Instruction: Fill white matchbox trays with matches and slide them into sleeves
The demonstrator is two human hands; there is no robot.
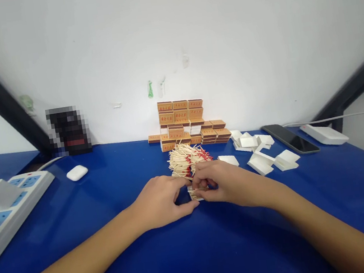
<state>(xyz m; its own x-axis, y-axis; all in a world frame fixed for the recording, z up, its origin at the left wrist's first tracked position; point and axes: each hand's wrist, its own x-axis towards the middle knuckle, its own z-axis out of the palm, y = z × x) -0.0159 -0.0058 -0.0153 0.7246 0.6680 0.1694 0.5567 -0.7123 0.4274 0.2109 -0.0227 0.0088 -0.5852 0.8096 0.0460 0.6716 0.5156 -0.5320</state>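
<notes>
A small white matchbox tray (193, 197) with matches in it lies on the blue table between my hands. My left hand (164, 200) grips the tray from the left, its thumb at the near edge and its fingers at the far edge. Over the tray, the fingertips of my right hand (218, 181) are pinched on matches, partly hidden by the fingers. Just behind the hands lies a big loose heap of red-tipped matches (185, 158).
Stacked orange matchboxes (180, 115) stand against the wall. Several white trays (260, 162) lie at right, near a phone (290, 138) and a white device (324, 134). A power strip (35, 186) and a small white case (77, 172) are at left.
</notes>
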